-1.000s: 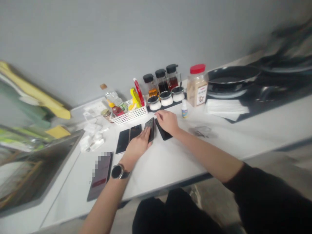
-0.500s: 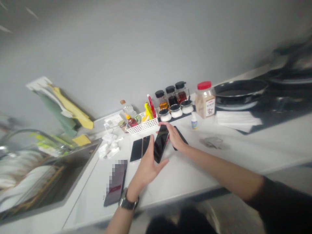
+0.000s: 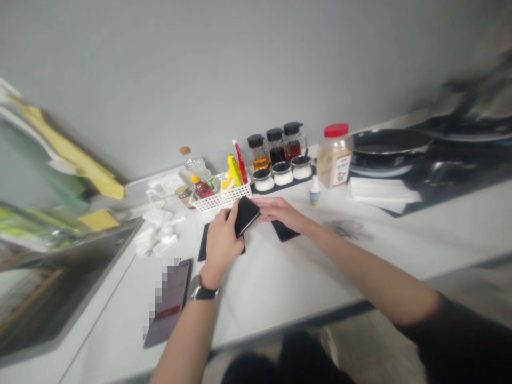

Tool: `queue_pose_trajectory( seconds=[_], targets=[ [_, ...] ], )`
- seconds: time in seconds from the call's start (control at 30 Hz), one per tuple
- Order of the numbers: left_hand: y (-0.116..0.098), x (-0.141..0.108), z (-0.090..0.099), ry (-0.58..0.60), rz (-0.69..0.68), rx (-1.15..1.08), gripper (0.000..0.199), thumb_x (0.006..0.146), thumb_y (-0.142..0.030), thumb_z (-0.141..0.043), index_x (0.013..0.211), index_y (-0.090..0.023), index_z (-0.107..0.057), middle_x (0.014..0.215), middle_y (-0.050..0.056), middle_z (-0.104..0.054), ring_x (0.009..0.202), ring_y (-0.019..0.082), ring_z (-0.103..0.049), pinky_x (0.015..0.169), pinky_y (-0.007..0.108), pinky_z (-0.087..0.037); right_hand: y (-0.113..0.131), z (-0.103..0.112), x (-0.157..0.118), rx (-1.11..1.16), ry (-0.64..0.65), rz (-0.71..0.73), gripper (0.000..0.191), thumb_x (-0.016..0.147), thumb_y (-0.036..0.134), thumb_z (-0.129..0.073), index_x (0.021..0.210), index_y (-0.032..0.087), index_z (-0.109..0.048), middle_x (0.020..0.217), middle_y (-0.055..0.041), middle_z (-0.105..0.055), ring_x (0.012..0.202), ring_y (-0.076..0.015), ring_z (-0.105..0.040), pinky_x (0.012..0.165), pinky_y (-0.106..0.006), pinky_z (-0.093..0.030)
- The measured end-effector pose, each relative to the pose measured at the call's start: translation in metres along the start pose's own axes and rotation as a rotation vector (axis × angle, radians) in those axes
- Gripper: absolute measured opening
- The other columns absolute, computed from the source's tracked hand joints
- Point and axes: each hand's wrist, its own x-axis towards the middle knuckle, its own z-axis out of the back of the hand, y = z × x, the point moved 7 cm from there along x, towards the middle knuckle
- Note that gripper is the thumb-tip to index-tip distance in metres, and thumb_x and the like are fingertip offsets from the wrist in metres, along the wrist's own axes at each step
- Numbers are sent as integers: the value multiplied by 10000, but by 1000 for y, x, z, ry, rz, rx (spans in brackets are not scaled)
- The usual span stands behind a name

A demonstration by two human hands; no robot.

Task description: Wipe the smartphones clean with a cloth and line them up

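My left hand [image 3: 224, 240] is closed around a dark smartphone [image 3: 247, 216], holding it tilted just above the counter. My right hand [image 3: 282, 212] reaches in from the right, fingers stretched out flat, tips at the phone's right edge; whether they touch it I cannot tell. Partly hidden beneath my left hand lies another dark phone [image 3: 203, 242]. A black phone [image 3: 285, 231] rests on the counter under my right wrist. Nearer me, left of my watch, is a larger device with a lit screen [image 3: 170, 309], partly pixelated.
Behind the hands stands a white basket [image 3: 221, 200] with bottles. Seasoning jars [image 3: 282, 173], a small spray bottle [image 3: 314, 193] and a red-lidded jar [image 3: 335, 157] line the back. A pan [image 3: 390, 146] sits right, the sink [image 3: 100, 272] left. White crumpled items [image 3: 160, 229] lie beside it.
The phone between my hands has been turned and lifted toward the back. My left hand now wraps it, and my right hand has slid to its right edge. The view has shifted right.
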Motion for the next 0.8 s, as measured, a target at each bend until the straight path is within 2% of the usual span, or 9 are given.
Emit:
queue_pose_trajectory(
  seconds=[0.1, 0.2, 0.37, 0.5, 0.7, 0.8],
  targets=[
    [0, 0, -4, 34, -55, 10, 995, 749, -109, -607, 1708, -167, -347, 1369, 178, -612, 1199, 382, -623, 1008, 516, -540, -6, -3, 0, 13, 65, -27, 498, 796, 280, -849, 1292, 274, -797, 1332, -43, -798, 1165, -223, -770, 976, -358, -655],
    [0, 0, -4, 13, -80, -5, 993, 757, -119, -611, 1711, -181, -343, 1376, 161, -609, 1216, 369, -614, 1022, 496, -532, -7, -6, -2, 28, 125, -34, 494, 795, 291, -851, 1287, 268, -801, 1268, -46, -822, 1126, -218, -787, 955, -334, -656],
    [0, 0, -1, -4, -111, 27, 947, 782, -135, -608, 1698, -188, -374, 1325, 148, -623, 1180, 351, -613, 995, 476, -526, -6, -11, -5, 42, 193, -32, 574, 801, 235, -846, 1366, 281, -755, 1297, -50, -816, 1180, -216, -780, 980, -306, -637],
    [0, 0, -1, 9, -112, 59, 952, 782, -145, -614, 1701, -197, -372, 1297, 136, -629, 1158, 348, -616, 971, 474, -526, -10, -11, -3, 63, 187, 3, 634, 753, 164, -822, 1377, 234, -744, 1250, -66, -834, 1157, -225, -790, 995, -314, -622],
    [4, 0, -3, 29, -102, 61, 934, 811, -193, -634, 1705, -210, -365, 1290, 129, -630, 1158, 344, -625, 941, 465, -531, -22, -9, 2, 78, 144, 5, 661, 760, 174, -807, 1412, 234, -719, 1287, -75, -823, 1137, -234, -800, 978, -329, -623],
    [7, 0, -3, 30, -95, 37, 940, 815, -184, -628, 1712, -229, -349, 1301, 114, -633, 1149, 325, -635, 934, 445, -532, -22, -10, 2, 85, 136, 7, 674, 747, 177, -818, 1412, 228, -720, 1241, -75, -838, 1115, -233, -805, 979, -334, -619]
  ],
)
